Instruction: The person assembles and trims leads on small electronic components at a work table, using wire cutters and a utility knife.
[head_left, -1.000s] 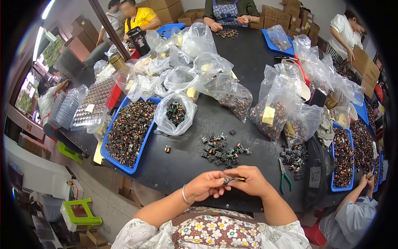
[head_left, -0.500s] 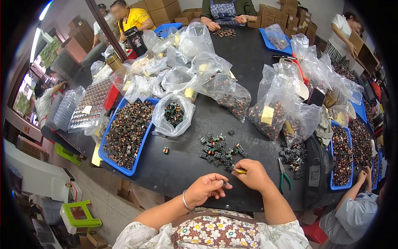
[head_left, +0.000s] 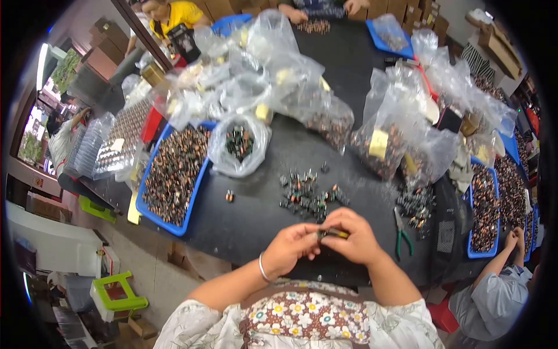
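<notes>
My left hand (head_left: 288,249) pinches a small dark component (head_left: 320,234) between thumb and fingers. My right hand (head_left: 356,237) is closed around a slim tool with a yellow handle (head_left: 339,234); its tip meets the component, and its exact kind is hidden by my fingers. Both hands are together over the table's near edge. Just beyond them lies a loose pile of black components (head_left: 303,200), some with copper-coloured and green bits. One copper-coloured component (head_left: 229,196) lies alone to the left. Green-handled pliers (head_left: 402,239) rest to the right of my right hand.
At left, a blue tray (head_left: 181,230) brims with copper-coloured components beside an open plastic bag (head_left: 263,152) of green-black ones. Filled bags (head_left: 378,152) crowd the far table. Another black pile (head_left: 414,203) lies beyond the pliers. Co-workers sit across and at right; a green stool (head_left: 119,294) stands lower left.
My hands have come together, bringing the yellow-handled tool to the component in my left hand. My right hand has left the edge of the pile. The whole view has shifted slightly.
</notes>
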Tool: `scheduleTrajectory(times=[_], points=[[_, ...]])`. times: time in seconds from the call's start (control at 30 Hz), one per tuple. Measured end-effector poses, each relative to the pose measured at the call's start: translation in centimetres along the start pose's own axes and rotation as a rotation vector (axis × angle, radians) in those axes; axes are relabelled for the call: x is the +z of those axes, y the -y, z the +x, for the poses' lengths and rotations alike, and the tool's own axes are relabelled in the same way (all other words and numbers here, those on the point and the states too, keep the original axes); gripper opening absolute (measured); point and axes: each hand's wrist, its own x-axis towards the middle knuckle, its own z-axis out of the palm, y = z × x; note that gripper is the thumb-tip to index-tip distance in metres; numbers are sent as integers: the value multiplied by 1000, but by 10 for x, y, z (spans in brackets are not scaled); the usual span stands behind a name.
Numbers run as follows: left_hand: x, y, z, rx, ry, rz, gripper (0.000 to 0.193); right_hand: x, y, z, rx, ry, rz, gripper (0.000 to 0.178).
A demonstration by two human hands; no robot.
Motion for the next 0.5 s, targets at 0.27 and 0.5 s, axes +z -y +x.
scheduleTrajectory(times=[0.27, 0.5], points=[[-2, -1, 0, -12, -33, -53, 24, 0, 6, 2, 116, 42, 119, 22], [-5, 4, -5, 7, -34, -20, 23, 5, 0, -5, 201, 34, 187, 26]])
